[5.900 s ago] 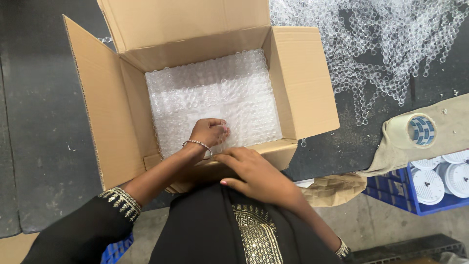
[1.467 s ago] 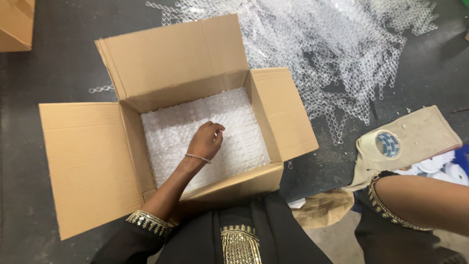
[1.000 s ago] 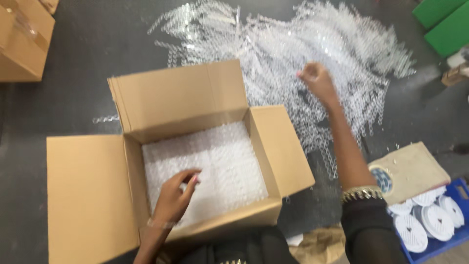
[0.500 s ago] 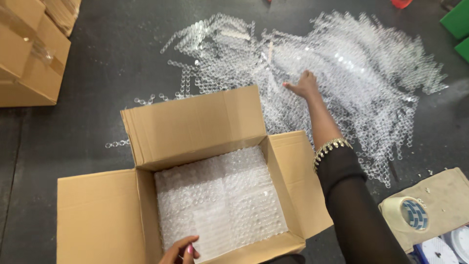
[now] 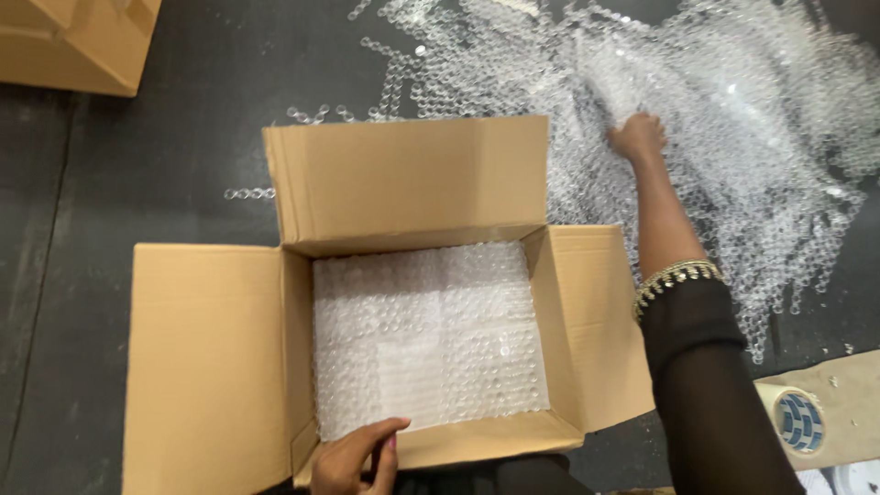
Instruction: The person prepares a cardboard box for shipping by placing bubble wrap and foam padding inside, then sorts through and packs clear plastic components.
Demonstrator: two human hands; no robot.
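An open cardboard box (image 5: 211,367) stands on the dark floor with its flaps spread. Bubble wrap lining (image 5: 426,335) covers its bottom. My left hand (image 5: 353,456) rests on the box's near wall, fingers curled over the rim. My right hand (image 5: 636,137) reaches far out to the upper right and presses into a big heap of loose bubble wrap (image 5: 733,137) on the floor; whether its fingers have closed on the wrap I cannot tell. A black sleeve with a beaded cuff (image 5: 676,276) covers that arm.
More cardboard boxes (image 5: 78,41) stand at the top left. A roll of tape (image 5: 799,420) lies on a flat piece of cardboard (image 5: 848,403) at the lower right. Dark floor surrounds the box.
My right arm swung from beside the box out to the heap of bubble wrap. My left hand drew back from the lining to the box's near wall.
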